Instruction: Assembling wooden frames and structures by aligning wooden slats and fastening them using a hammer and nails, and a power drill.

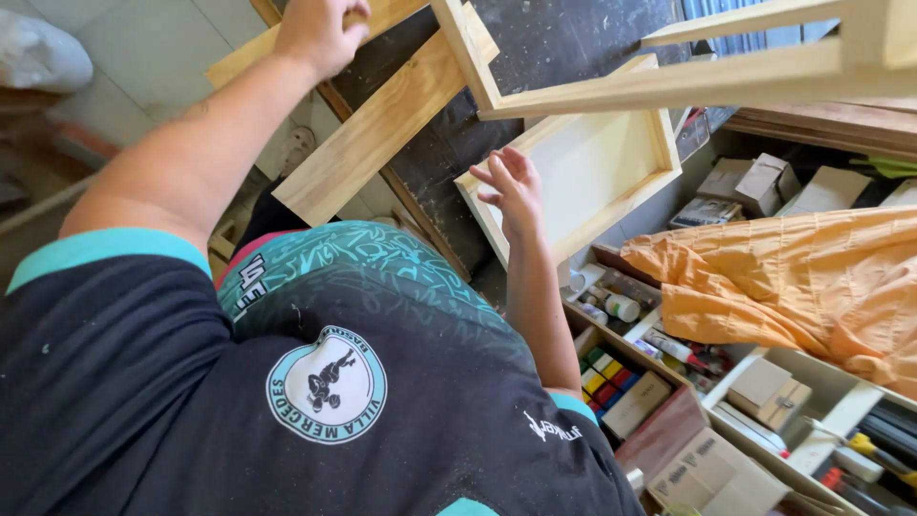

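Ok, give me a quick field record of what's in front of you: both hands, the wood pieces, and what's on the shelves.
left hand: gripping the end of a pale wooden plank on the dark workbench top
right hand: fingers spread, touching the edge of a shallow pale wooden box frame
upper right: light wooden slat frame, partly out of view
shelves: orange crumpled cloth, small cardboard boxes, white bottles

One head-worn camera looks steeply down, close over the person's own chest.
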